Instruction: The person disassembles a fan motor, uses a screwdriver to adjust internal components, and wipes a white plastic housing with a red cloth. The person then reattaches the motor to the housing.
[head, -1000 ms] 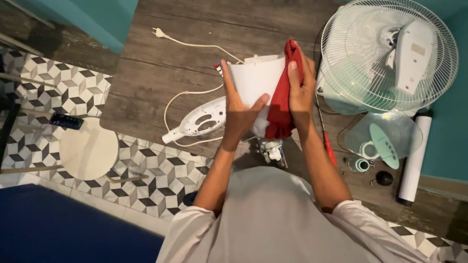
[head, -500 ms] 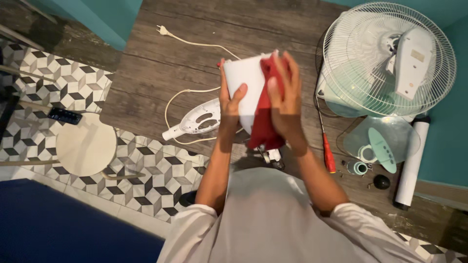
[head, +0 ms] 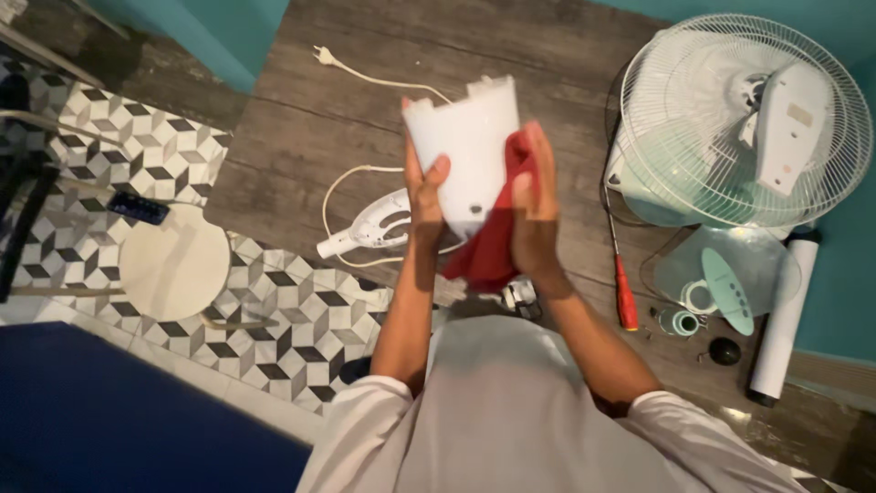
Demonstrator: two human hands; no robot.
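A wooden floor (head: 365, 110) is seen from above, bordered at the left by patterned tiles (head: 301, 319). At the upper right, a large pale-green fan head (head: 744, 119) with a white wire guard is laid on the floor. Just below it a round translucent base (head: 730, 274) is placed, and a white tube (head: 785, 315) is laid beside that at the right edge. A round cream stool top (head: 173, 260) is seen at the left on the tiles.

In the middle, a white plastic cover (head: 465, 151) is held up above the floor. Its left edge is grasped by the left hand (head: 424, 196), thumb across the front. A red cloth (head: 497, 237) is pressed against the cover's right side by the right hand (head: 534, 215), closed over the cloth. Under the hands, a white corded part (head: 370, 233) is laid. A red-handled screwdriver (head: 622, 278) is laid near the base.
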